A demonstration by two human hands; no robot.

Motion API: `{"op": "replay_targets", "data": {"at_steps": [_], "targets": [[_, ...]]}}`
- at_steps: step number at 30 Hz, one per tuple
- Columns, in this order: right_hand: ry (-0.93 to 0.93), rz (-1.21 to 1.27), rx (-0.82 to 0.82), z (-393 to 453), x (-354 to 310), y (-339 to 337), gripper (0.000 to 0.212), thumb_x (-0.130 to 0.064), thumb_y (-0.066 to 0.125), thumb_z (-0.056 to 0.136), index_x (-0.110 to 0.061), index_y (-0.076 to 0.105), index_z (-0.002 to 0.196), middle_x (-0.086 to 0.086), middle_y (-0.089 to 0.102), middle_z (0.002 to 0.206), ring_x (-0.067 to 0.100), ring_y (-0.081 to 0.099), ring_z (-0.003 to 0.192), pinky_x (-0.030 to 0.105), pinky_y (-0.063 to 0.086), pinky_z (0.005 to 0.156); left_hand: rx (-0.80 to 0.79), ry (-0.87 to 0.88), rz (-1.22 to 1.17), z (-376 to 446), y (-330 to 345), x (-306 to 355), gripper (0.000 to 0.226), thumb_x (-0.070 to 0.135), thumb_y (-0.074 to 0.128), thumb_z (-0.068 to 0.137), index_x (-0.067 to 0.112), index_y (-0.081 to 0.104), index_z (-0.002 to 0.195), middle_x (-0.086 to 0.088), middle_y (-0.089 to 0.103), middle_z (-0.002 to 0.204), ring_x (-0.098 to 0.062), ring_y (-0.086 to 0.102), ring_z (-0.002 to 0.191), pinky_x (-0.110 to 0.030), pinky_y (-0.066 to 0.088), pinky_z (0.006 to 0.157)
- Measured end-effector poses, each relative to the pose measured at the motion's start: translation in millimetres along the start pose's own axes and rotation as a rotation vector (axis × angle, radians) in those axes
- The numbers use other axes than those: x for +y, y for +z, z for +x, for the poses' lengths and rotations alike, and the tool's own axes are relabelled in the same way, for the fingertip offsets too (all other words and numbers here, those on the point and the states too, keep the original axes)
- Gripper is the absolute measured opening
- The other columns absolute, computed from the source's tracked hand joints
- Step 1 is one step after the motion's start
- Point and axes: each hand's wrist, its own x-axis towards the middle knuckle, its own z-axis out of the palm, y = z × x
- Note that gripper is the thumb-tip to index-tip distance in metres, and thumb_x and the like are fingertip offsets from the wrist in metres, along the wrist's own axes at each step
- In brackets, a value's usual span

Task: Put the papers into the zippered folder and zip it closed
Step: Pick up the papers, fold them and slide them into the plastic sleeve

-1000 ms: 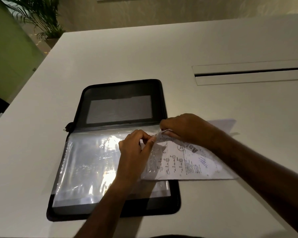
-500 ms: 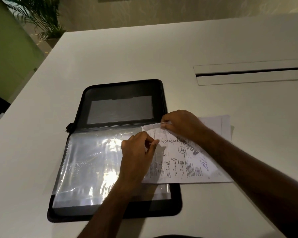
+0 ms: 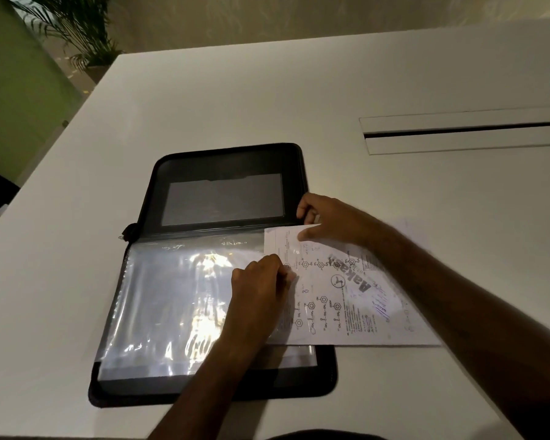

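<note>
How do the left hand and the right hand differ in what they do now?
The left hand pinches the edge of the clear plastic sleeve; the right hand holds the far corner of the printed paper. The left hand lies over the black folder, the right hand at its right edge. Both have a closed grip.

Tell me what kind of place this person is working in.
Probably an office or meeting room: a large white table with a built-in cable slot, a potted palm in the corner, and a zippered folder lying open for filing papers.
</note>
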Motion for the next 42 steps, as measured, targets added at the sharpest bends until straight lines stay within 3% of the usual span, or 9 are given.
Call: {"op": "replay_targets", "data": {"at_steps": [6,11,18,23,27,32,36,39,42], "targets": [[0.008,-0.086,0.008,-1.6,10.6,-2.1,0.038,-0.035,0.081,0.092,-0.022,0.056,0.117,0.005,0.07,0.1,0.019,0.066,0.086,0.024,0.049,0.066,-0.015,0.012,0.008,-3.3,6.0,-4.8,0.023,0.034,0.065,0.101,0.029,0.047,0.088,0.01,0.074,0.102,-0.004,0.061,0.079,-0.03,0.041,0.093],[0.122,-0.168,0.029,-15.5,32.0,-20.3,0.036,-0.055,0.077,0.089,-0.025,0.062,0.101,0.0,0.071,0.094,0.021,0.069,0.087,0.032,0.049,0.071,0.021,-0.008,0.0,-4.7,11.4,-9.5,0.025,0.036,0.063,0.102,0.031,0.045,0.085,0.02,0.067,0.092,0.003,0.056,0.069,-0.028,0.041,0.09],[0.217,-0.132,0.314,-57.9,76.4,-41.2,0.055,-0.089,0.067,0.068,-0.035,0.064,0.08,-0.013,0.072,0.081,0.007,0.067,0.075,0.03,0.051,0.067,0.007,-0.001,-0.041,-6.6,11.3,-10.1,0.027,0.04,0.059,0.102,0.037,0.042,0.081,0.019,0.07,0.086,0.0,0.062,0.072,-0.033,0.043,0.095],[0.311,0.186,0.457,-71.9,103.2,-55.7,0.043,-0.064,0.077,0.084,-0.022,0.07,0.082,-0.008,0.081,0.078,0.009,0.071,0.067,0.028,0.049,0.064,-0.041,-0.021,-0.046,-8.3,6.7,-8.5,0.035,0.04,0.061,0.103,0.039,0.037,0.078,0.026,0.063,0.089,-0.001,0.062,0.072,-0.04,0.05,0.097],[0.335,0.421,0.554,-92.8,112.0,-58.8,0.032,-0.047,0.081,0.089,-0.017,0.073,0.089,0.008,0.082,0.083,0.008,0.071,0.057,0.029,0.055,0.057,-0.081,-0.044,-0.045,-9.5,5.4,-8.9,0.028,0.043,0.059,0.103,0.034,0.041,0.082,0.016,0.073,0.099,-0.008,0.067,0.077,-0.04,0.049,0.101],[0.323,0.562,0.455,-120.5,109.0,-44.2,0.034,-0.047,0.077,0.092,-0.015,0.074,0.102,0.007,0.083,0.086,0.02,0.081,0.074,0.023,0.059,0.054,-0.094,-0.106,-0.084,-11.1,5.9,-8.8,0.026,0.045,0.058,0.103,0.033,0.045,0.083,0.015,0.074,0.103,-0.009,0.07,0.084,-0.041,0.051,0.101],[0.316,0.592,0.35,-142.0,110.5,-32.6,0.019,-0.05,0.078,0.089,-0.031,0.078,0.091,0.004,0.084,0.091,0.018,0.082,0.077,0.021,0.058,0.054,-0.093,-0.171,-0.154,-11.6,3.7,-6.2,0.025,0.046,0.062,0.101,0.032,0.048,0.086,0.018,0.072,0.109,-0.012,0.073,0.085,-0.042,0.06,0.091],[0.321,0.611,0.303,-154.3,120.1,-25.8,0.03,-0.047,0.08,0.09,-0.028,0.07,0.112,0.003,0.084,0.1,0.022,0.083,0.088,0.027,0.063,0.061,-0.095,-0.171,-0.125,-11.9,3.3,-4.0,0.024,0.047,0.061,0.102,0.032,0.048,0.088,0.017,0.073,0.109,-0.009,0.071,0.083,-0.04,0.053,0.1],[0.306,0.604,0.268,-162.3,126.5,-19.2,0.031,-0.037,0.082,0.091,-0.032,0.065,0.116,0.0,0.084,0.105,0.021,0.082,0.091,0.025,0.062,0.06,-0.102,-0.166,-0.09,-12.6,1.7,-1.8,0.023,0.047,0.058,0.103,0.031,0.049,0.089,0.012,0.075,0.11,-0.009,0.069,0.082,-0.024,0.037,0.102]]}}
